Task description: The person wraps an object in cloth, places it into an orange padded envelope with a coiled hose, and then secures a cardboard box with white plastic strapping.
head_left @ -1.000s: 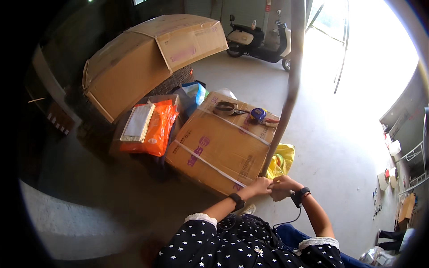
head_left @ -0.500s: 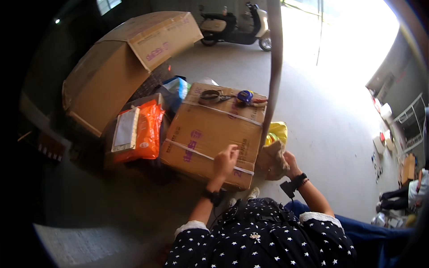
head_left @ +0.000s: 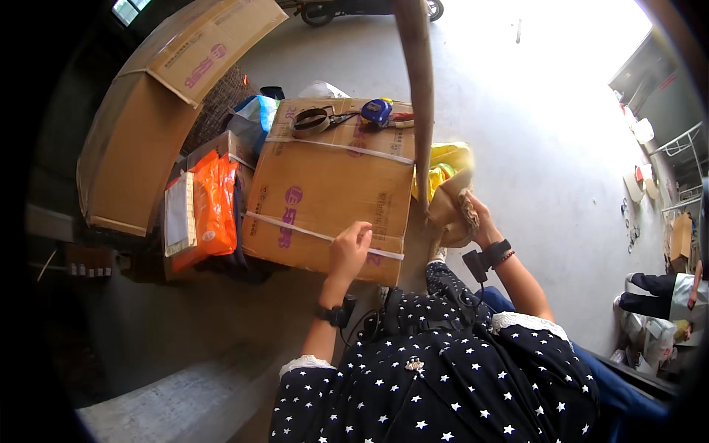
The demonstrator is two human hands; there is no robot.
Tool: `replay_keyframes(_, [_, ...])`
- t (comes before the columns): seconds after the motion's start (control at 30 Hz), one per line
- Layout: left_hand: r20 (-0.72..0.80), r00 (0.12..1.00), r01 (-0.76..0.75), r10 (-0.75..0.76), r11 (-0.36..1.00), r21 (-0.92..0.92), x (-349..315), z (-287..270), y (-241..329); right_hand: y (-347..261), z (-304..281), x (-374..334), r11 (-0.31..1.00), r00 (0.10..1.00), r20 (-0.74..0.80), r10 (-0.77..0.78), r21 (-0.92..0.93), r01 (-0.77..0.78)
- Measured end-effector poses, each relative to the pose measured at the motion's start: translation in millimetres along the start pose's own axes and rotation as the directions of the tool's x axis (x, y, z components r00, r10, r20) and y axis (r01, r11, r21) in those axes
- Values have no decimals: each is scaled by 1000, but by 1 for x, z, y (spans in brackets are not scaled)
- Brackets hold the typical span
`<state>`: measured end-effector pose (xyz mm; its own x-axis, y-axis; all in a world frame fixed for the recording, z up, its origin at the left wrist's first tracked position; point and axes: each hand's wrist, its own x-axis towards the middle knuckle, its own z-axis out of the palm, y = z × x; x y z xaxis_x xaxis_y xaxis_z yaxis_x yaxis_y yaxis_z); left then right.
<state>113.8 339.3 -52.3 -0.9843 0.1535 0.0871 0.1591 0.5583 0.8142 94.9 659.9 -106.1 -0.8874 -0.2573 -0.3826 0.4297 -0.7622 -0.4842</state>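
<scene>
A large brown cardboard box (head_left: 332,181) with two white straps stands in front of me. Over its near right part is my left hand (head_left: 349,251), fingers curled together; whatever they may hold is hidden. My right hand (head_left: 481,221) grips the bunched edge of a crumpled brown bag (head_left: 449,210), right of the box. Just beyond that bag is a yellow bag (head_left: 450,159). On the box's far side lie a ring-shaped roll (head_left: 312,122), a blue tape measure (head_left: 377,112) and a red-handled tool (head_left: 401,120).
An upright brown pole (head_left: 419,88) rises by the box's right edge. Left are an orange package (head_left: 216,203), a pale pad (head_left: 179,214) and a big open carton (head_left: 129,140). A scooter (head_left: 347,7) is at the back. Someone in dark trousers (head_left: 650,294) is far right.
The view has tipped downward and shifted, so the box and its tools sit further left and higher. My right hand keeps its grip on the brown bag; my left stays over the box.
</scene>
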Motion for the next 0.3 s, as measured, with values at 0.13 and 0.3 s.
replay_keyframes(0.13, [-14, 999, 53, -52, 995, 81, 28, 13, 20, -52, -8, 1, 992, 997, -73, 3, -125, -12])
replay_keyframes(0.3, [32, 991, 121, -127, 984, 130, 67, 51, 42, -118, -33, 5, 975, 993, -107, 56, -211, -77])
